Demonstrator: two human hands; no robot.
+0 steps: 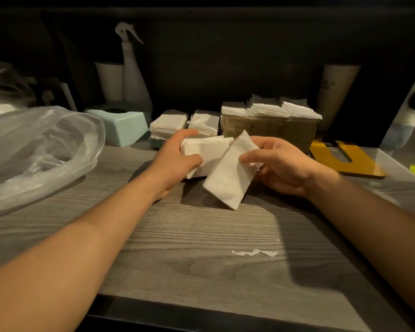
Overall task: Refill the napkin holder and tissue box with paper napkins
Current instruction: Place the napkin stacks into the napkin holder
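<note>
My left hand (177,159) grips a stack of white paper napkins (211,149) just above the grey wooden table. My right hand (280,164) holds a single folded napkin (228,178), tilted, its lower corner near the tabletop. Behind my hands stands a brown rectangular napkin holder (268,130) with napkin piles (271,107) on top. Left of it two more napkin stacks (168,125) sit in a low tray. A mint-green tissue box (122,123) with an oval opening stands further left.
A crumpled clear plastic bag (38,147) covers the table's left side. A white spray bottle (132,75) and a paper roll stand at the back. A yellow wooden piece (345,159) lies right. A torn paper scrap (254,252) lies near the front.
</note>
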